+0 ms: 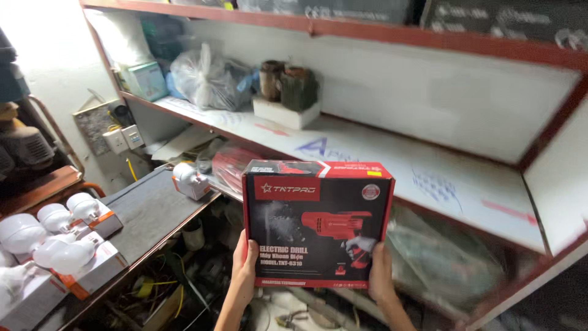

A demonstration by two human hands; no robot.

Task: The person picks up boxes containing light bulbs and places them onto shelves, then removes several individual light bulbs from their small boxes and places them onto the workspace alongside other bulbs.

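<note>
While the red-and-black cardboard power-drill box (pixel 317 224) is hanging upright below the white shelf board (pixel 392 159), left hand (pixel 244 265) and right hand (pixel 380 273) are gripping its lower corners — fingers curled shut behind.

You've got one red-and-black drill box (pixel 317 224) between two hands, left hand (pixel 244 266), right hand (pixel 380 274), five white bulbs (pixel 55 216) beside you, one plastic bag (pixel 205 79), two coils (pixel 288 83) on the shelf (pixel 392 156)

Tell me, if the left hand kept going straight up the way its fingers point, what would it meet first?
Probably the edge of the white shelf board. The left hand points up along the red-and-black box it grips; depth is unclear.
</note>
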